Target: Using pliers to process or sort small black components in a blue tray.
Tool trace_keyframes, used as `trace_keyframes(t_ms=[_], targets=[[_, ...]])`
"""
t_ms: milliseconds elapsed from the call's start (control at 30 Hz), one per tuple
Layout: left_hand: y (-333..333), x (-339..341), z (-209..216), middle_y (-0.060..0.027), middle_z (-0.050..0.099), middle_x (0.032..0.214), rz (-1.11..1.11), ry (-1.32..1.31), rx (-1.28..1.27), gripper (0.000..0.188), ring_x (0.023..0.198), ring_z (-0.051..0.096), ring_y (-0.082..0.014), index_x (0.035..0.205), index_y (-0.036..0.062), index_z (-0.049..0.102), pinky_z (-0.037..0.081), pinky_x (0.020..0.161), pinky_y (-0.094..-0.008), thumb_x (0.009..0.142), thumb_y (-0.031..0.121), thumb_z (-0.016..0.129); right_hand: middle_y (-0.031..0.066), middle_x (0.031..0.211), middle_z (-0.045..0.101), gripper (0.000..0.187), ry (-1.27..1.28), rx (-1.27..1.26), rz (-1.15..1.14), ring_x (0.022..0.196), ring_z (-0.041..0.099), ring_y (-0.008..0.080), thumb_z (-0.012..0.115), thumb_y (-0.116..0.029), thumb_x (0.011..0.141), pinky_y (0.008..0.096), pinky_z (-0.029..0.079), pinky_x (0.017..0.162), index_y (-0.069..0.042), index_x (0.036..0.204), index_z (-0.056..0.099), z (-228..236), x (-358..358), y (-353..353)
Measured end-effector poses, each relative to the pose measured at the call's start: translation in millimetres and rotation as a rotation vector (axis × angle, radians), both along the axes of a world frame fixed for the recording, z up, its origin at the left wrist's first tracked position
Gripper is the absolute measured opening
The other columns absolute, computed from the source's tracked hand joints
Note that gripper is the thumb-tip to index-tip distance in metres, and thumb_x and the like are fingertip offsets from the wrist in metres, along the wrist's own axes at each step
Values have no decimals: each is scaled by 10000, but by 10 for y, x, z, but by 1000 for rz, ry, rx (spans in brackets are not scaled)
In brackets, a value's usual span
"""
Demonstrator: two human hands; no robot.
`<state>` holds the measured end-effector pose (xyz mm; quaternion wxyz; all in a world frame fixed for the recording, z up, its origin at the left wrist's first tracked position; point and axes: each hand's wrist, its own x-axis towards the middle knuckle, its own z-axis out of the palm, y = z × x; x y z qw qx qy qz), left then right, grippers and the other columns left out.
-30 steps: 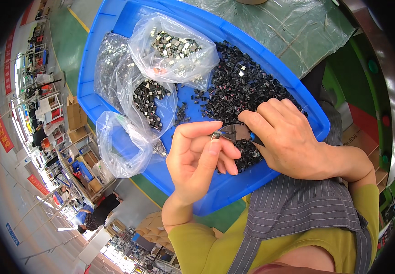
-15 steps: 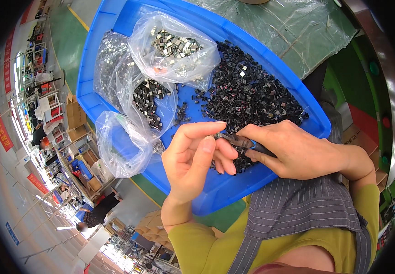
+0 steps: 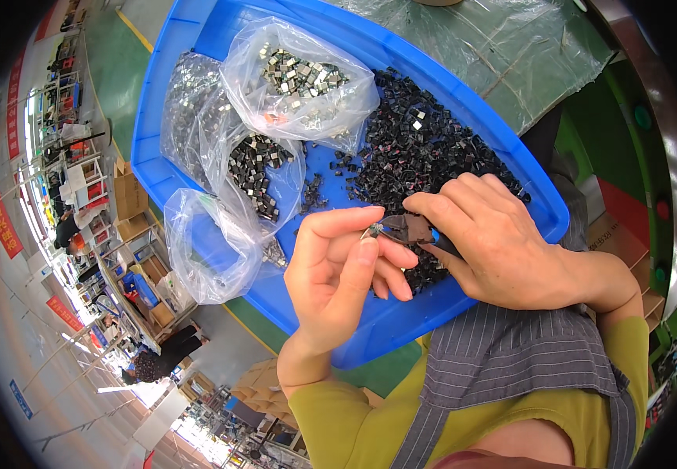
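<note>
My left hand is closed, pinching a small metal-and-dark component between thumb and forefinger, the other fingers curled beneath. My right hand grips a pair of pliers with dark jaws and blue-and-black handles. The jaw tips point left and meet the component at my left fingertips; whether they bite on it I cannot tell. Both hands are above the near side of a blue plastic tray. A large heap of small black parts lies in the tray, partly hidden by my right hand.
In the tray's left half are a clear bag of silvery parts, an open bag of black-and-silver parts and a crumpled clear bag. Plastic sheeting covers the green surface beyond. Another person is far off at lower left.
My right hand has shifted slightly upward, and its fingers have lifted and loosened around the pliers. The pliers have turned, showing their flat face. The component shows more clearly at my left fingertips.
</note>
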<state>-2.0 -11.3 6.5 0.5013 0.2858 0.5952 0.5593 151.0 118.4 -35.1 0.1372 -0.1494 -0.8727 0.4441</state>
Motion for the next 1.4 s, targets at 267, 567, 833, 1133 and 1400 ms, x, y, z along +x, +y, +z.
trace_keyframes(t_ms=[267, 567, 833, 1133, 1400], targets=[[-25, 35, 5, -174, 668, 902, -10, 126, 28, 253, 678, 662, -149, 1218, -22, 421, 492, 562, -209, 966, -13, 443, 93, 836, 516, 539, 11, 116, -35, 766, 527, 280, 739, -9, 602, 374, 380, 645, -33, 1106, 546, -22, 8, -32], [15, -48, 19, -180, 665, 833, 10, -144, -34, 233, 591, 648, -187, 1193, -35, 448, 489, 514, -246, 982, 66, 444, 146, 794, 590, 238, 25, -257, 110, 770, 609, 358, 624, -29, 776, 450, 485, 649, -18, 987, 514, -26, 0, 28], [9, -37, -22, -198, 663, 833, 21, -163, 30, 234, 571, 646, -203, 1187, -19, 434, 485, 502, -259, 989, 106, 446, 154, 833, 600, 251, 25, -335, 133, 813, 609, 354, 656, -89, 813, 452, 478, 688, -18, 1006, 513, -7, -15, 45], [-17, -4, -14, -191, 666, 879, -5, -36, 14, 235, 611, 644, -168, 1207, -9, 405, 472, 516, -228, 984, 56, 438, 89, 855, 514, 539, 32, 61, -40, 785, 526, 273, 742, -19, 642, 376, 383, 672, -31, 1140, 535, -15, -7, -23], [-8, 22, -17, -188, 658, 872, -5, 4, 43, 239, 607, 624, -146, 1208, -21, 403, 492, 538, -227, 975, 18, 441, 86, 819, 493, 419, 11, 159, -65, 767, 513, 266, 674, -20, 663, 365, 385, 662, -34, 1064, 552, -29, -1, -39]])
